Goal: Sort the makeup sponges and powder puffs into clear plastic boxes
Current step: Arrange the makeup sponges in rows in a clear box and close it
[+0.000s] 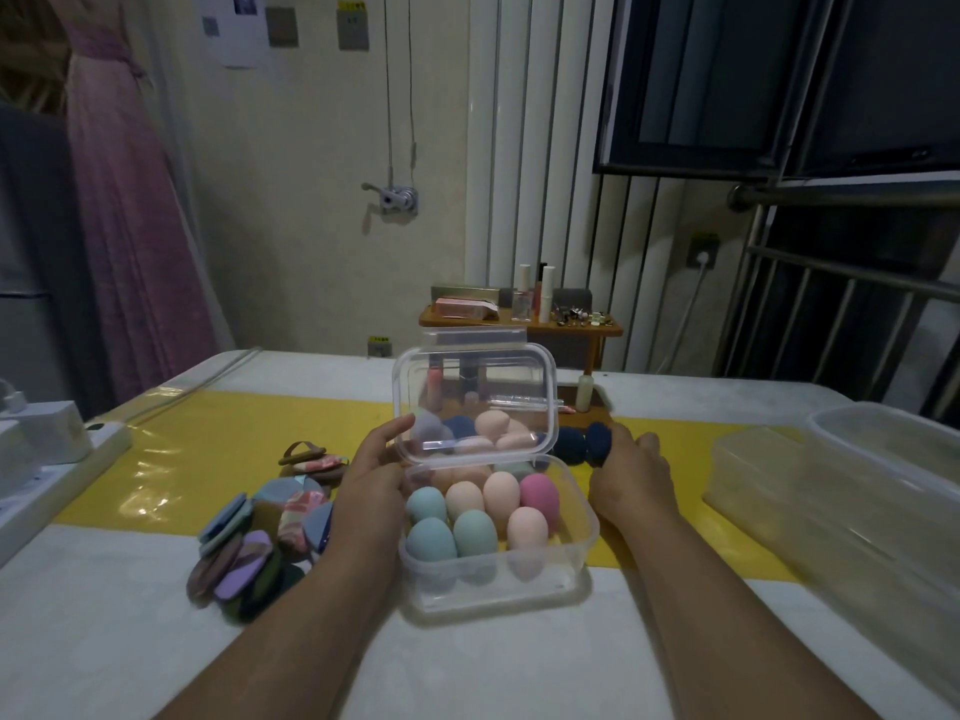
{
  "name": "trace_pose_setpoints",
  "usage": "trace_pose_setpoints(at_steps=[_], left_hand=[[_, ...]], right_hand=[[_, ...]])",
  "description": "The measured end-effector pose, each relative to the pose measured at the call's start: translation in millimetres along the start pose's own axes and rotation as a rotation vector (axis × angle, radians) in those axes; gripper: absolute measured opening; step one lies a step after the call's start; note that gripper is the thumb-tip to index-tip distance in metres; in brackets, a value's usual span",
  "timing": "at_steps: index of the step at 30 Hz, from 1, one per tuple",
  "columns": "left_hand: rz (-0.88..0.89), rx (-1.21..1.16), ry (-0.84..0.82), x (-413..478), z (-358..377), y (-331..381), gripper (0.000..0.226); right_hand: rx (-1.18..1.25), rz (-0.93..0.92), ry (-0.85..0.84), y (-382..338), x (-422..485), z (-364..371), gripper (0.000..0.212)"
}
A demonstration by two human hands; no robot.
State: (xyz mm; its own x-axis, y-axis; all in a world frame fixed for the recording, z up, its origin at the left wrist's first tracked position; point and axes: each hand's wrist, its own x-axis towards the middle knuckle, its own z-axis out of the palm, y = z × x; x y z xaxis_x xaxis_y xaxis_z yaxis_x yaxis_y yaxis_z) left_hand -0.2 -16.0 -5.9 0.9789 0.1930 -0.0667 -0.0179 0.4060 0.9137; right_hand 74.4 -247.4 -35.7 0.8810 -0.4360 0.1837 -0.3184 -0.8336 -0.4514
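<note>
A clear plastic box [582, 532] stands on the table in front of me with its hinged lid [548, 387] raised. Several egg-shaped makeup sponges [472, 530] in blue, green, peach and pink stand inside it. My left hand [374, 472] rests against the box's left side, thumb at the lid's lower left corner. My right hand [631, 472] grips a dark blue sponge [598, 443] just right of the box. Another dark blue sponge [569, 444] lies beside it. More sponges show through the lid behind the box. A pile of flat powder puffs [260, 543] lies to the left.
Larger clear plastic boxes [831, 491] sit at the right edge of the table. A white power strip and chargers [47, 459] lie at the left. A small wooden shelf [519, 324] with cosmetics stands behind the box. A yellow strip [208, 444] crosses the table.
</note>
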Motion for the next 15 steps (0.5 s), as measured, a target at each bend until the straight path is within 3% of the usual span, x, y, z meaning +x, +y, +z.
trace_pose_setpoints(at_steps=[4, 7, 11, 15], left_hand=[[0.0, 0.003, 0.003, -1.8, 0.9, 0.9, 0.058], [0.005, -0.003, 0.0, -2.4, 1.1, 1.1, 0.057], [0.011, -0.005, 0.003, -2.5, 1.5, 1.1, 0.057], [0.008, -0.008, 0.008, -4.5, 1.9, 2.0, 0.058]], right_hand=[[0.019, -0.015, 0.135, 3.4, -3.7, -10.7, 0.037], [0.305, -0.001, 0.146, 0.4, -10.8, -27.2, 0.031], [0.78, -0.076, -0.028, -9.1, -32.5, -54.9, 0.046], [0.713, -0.283, -0.231, -16.6, -52.1, -64.3, 0.023]])
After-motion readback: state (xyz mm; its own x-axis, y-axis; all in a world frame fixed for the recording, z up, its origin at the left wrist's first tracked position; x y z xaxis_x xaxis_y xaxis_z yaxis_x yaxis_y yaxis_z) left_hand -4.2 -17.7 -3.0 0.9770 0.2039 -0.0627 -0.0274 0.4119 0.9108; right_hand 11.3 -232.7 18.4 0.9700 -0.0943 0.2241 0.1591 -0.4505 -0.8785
